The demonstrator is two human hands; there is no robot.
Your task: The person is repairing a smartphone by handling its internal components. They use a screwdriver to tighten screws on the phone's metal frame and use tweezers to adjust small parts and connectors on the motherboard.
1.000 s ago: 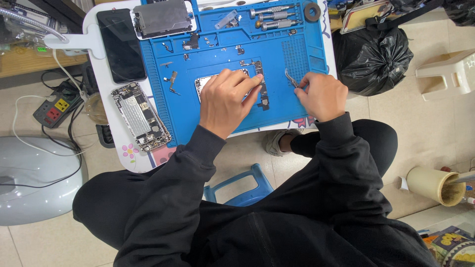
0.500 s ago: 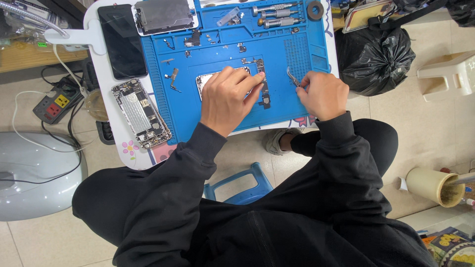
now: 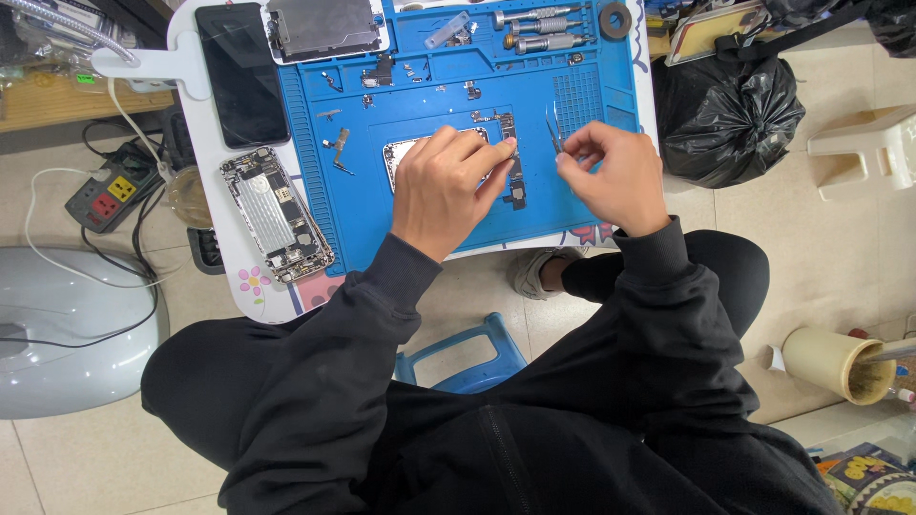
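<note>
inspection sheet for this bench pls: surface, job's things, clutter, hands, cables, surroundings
Surface: blue repair mat on a small white table.
Job's things: circuit board on the mat, under the left hand; tweezers in the right hand.
Clutter: opened phone body, dark phone screen, metal back plate, screwdrivers, small loose parts on the mat.
Hands: left hand presses on the board; right hand pinches the tweezers with its fingers.
Cables: power strip with cords on the floor.
Surroundings: black rubbish bag, blue stool, tiled floor.
</note>
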